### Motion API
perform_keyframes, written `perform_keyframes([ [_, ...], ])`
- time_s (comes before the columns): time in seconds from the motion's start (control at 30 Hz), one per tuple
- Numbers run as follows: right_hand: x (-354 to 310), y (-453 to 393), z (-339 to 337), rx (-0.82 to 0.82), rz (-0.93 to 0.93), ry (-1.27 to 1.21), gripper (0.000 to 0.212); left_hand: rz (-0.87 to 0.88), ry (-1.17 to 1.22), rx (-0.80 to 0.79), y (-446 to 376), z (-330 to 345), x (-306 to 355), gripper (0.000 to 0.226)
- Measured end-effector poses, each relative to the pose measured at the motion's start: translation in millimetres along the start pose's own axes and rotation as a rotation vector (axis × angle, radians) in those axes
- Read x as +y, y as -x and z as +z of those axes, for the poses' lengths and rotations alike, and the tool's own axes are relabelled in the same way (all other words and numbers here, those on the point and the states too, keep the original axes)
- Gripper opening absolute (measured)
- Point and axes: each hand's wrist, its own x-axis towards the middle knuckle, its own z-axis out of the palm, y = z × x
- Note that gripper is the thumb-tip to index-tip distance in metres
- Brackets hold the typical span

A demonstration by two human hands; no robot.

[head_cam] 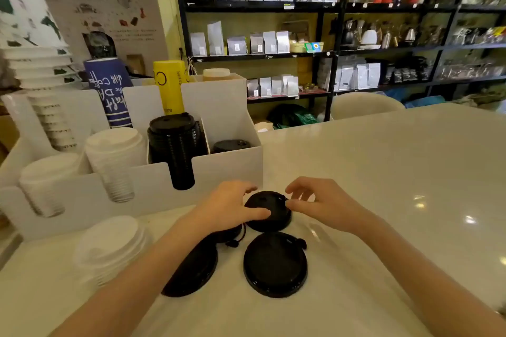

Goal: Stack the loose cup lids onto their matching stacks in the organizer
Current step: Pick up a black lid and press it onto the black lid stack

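A glossy black plastic lid (267, 212), round and domed, is pinched at its rim between the left hand (232, 206) and right hand (319, 204) on the smooth white counter (383, 172). Two flatter black lids (275, 265) lie just before it. Ribbed black stacks (175, 145) stand in the white organizer (227, 169).

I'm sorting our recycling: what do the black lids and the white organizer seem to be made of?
The black lid between both hands looks like thin moulded plastic with a slight sheen and a formed rim. The white organizer looks like smooth matte sheet, probably acrylic or foam board; its flat panels and cut edges suggest so.
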Motion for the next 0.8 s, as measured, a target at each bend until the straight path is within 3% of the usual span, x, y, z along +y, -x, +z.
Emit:
perform_keyframes([
  [0.1,5,-2,7,-0.001,0.033,-0.007,0.038,-0.03,-0.064,-0.037,-1,5,-2,0.074],
  [0.23,11,-6,16,-0.024,0.046,-0.048,0.044,-0.011,-0.103,-0.062,0,10,-4,0.068],
  [0.4,8,-6,19,-0.005,0.015,-0.104,0.046,0.006,-0.089,-0.008,1,12,-3,0.069],
  [0.8,-35,-19,-26,0.302,-0.178,-0.184,0.039,0.128,0.196,0.454,13,-33,10,0.064],
])
